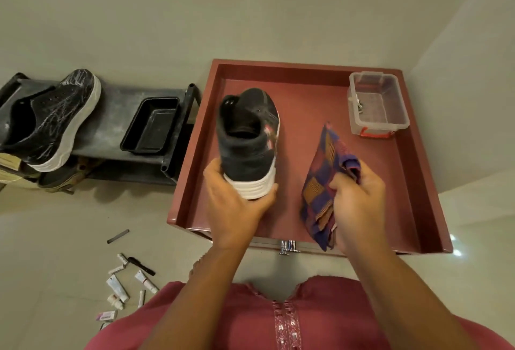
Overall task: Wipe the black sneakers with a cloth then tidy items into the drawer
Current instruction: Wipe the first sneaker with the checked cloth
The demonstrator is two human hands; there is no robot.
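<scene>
Left hand (237, 199): cupped under the heel of a black sneaker (248, 140), fingers and thumb curled round its white sole; it holds the shoe toe-away over the drawer.
Right hand (355, 199): fingers bunched, pinching a checked cloth (324, 179) near its top fold; the rest of the cloth hangs down toward the drawer's front edge.
Sneaker and cloth: side by side, near each other but apart.
Drawer (418, 182): reddish, pulled open, a metal handle (288, 246) on its front.
Box (376, 104): clear plastic with a red clasp, sitting in the drawer's far right corner, a few small bits inside that I can't make out.
Second sneaker (53, 118): black with a white sole, resting on a dark rack (117, 127) to the left of the drawer.
Tray (150, 125): black, on the same rack, beside that shoe.
Floor, left of the person: a scatter of small tubes (117, 288) and a black stick (140, 265).
Clothing: pink top (320, 322) with an embroidered placket.
</scene>
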